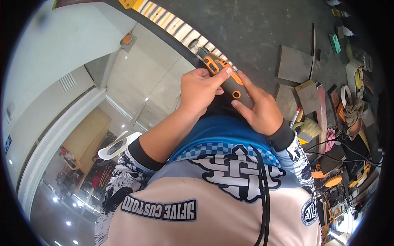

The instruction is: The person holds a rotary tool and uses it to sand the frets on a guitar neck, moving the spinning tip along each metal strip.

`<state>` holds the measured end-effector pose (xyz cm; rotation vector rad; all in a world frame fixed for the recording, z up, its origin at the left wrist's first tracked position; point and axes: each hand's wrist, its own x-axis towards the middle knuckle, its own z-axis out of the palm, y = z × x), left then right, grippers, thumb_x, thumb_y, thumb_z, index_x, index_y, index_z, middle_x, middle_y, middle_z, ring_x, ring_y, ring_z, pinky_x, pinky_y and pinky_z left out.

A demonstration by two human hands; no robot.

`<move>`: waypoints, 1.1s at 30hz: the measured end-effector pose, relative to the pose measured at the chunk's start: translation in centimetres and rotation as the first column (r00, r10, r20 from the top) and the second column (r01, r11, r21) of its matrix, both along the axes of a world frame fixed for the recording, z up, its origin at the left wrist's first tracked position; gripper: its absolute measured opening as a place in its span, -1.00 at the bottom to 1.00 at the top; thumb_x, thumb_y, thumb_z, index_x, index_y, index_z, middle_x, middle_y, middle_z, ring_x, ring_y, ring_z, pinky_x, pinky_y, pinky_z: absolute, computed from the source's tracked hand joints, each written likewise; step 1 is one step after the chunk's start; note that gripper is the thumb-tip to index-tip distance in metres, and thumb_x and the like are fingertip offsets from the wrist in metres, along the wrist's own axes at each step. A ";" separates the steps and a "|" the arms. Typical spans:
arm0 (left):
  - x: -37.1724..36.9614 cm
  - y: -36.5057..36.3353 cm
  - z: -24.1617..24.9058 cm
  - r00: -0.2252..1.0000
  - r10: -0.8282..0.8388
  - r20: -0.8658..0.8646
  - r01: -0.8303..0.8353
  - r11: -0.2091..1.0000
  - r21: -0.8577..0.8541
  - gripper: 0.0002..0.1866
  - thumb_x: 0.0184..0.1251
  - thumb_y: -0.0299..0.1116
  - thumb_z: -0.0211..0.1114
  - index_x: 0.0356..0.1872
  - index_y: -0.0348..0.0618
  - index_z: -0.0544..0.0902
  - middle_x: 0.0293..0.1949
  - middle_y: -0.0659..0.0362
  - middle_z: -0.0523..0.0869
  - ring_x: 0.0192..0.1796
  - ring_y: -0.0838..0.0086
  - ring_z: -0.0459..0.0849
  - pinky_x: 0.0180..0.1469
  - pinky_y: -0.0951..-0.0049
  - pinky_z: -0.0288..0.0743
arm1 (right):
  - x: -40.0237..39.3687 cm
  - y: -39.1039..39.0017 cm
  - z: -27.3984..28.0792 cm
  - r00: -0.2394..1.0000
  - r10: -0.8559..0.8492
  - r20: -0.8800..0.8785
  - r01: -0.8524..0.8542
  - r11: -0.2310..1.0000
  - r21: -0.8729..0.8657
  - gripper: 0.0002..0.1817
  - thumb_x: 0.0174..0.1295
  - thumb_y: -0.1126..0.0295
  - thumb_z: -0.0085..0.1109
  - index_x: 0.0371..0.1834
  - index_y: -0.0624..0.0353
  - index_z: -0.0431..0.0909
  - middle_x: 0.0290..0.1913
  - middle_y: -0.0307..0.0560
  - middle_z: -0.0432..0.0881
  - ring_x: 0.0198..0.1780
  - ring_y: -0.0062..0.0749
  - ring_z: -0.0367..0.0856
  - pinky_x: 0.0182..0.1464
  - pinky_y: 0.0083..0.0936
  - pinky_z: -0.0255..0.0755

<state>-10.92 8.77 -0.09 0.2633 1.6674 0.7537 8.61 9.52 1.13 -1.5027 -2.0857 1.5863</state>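
An orange and dark grey rotary tool (pixel 230 82) is held between my two hands near the top middle. My left hand (pixel 203 90) grips its front part, with the thumb on top of the body. My right hand (pixel 262 104) holds the rear end, fingers wrapped along its side. At the tool's tip sits a small round disc (pixel 193 44), over a long pale strip with dark crosswise lines (pixel 174 28). Whether the disc touches the strip is unclear. The strip runs diagonally from the upper left along the edge of the dark table (pixel 254 24).
Flat grey plates (pixel 295 63) lie on the table at right. Beside them are a brush (pixel 310 128), a tape roll (pixel 346 95), a green item (pixel 335 43) and a crumpled cloth (pixel 353 110). Black cables (pixel 349 142) cross the lower right. A tiled floor (pixel 152 61) shows at left.
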 end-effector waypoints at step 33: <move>1.1 -4.1 1.4 0.998 0.027 0.059 -0.028 0.999 0.024 -0.59 0.34 -0.23 0.60 -0.17 -0.47 0.71 -0.28 0.01 0.81 -0.33 0.50 0.80 -0.31 0.57 0.72 | 1.0 -3.5 2.4 0.997 0.041 0.071 -0.042 0.999 0.023 -0.16 0.31 0.19 0.41 0.66 -0.08 0.27 0.03 0.22 0.73 -0.04 0.14 0.77 -0.01 -0.11 0.67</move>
